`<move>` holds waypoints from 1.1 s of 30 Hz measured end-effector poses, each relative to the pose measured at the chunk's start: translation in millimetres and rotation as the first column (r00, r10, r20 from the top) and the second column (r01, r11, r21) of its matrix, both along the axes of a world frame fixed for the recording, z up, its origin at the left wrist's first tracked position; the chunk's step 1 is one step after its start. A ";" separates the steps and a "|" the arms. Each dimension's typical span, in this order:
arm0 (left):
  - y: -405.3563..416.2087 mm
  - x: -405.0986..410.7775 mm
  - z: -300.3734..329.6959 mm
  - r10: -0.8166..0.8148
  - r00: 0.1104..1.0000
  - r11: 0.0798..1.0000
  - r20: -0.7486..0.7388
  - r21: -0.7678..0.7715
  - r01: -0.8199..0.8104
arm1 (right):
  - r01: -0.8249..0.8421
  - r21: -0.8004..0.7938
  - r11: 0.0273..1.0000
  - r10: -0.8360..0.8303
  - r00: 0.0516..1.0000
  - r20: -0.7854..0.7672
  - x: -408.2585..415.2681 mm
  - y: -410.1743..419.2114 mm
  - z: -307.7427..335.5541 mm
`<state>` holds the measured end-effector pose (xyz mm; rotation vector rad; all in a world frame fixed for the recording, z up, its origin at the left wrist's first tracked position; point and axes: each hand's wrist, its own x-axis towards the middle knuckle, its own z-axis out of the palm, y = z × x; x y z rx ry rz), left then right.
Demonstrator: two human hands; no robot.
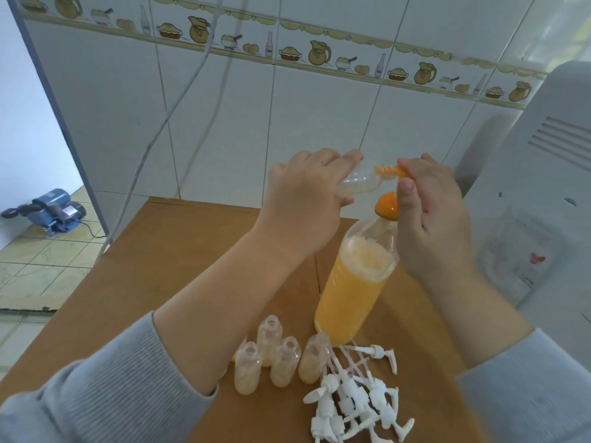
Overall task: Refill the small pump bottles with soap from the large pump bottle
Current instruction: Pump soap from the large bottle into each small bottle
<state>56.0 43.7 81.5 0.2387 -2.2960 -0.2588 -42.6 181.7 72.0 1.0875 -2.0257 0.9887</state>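
While sideways, bottle (358,184) in left hand (307,187)

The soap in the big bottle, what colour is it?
Orange, foamy on top, in the large bottle; head view shows it.

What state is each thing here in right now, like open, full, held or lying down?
Small bottle in hand: tilted sideways, nearly empty, held by the left hand.
Orange funnel: at that bottle's mouth, pinched by the right hand.
Large bottle: upright, mostly full.
Small bottles on table: upright, uncapped, partly filled.
White pumps: removed, lying piled.
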 end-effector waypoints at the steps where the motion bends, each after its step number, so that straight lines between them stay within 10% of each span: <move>1: 0.9 -0.3 -2.4 -0.003 1.000 1.000 -0.011 -0.005 0.003 | 0.009 -0.039 0.999 -0.010 1.000 -0.010 1.7 -1.9 -5.2; 33: 0.7 -0.1 -0.2 -0.048 0.997 0.990 0.063 0.134 0.039 | 0.035 -0.092 0.995 -0.037 0.999 -0.015 2.0 -9.2 -12.3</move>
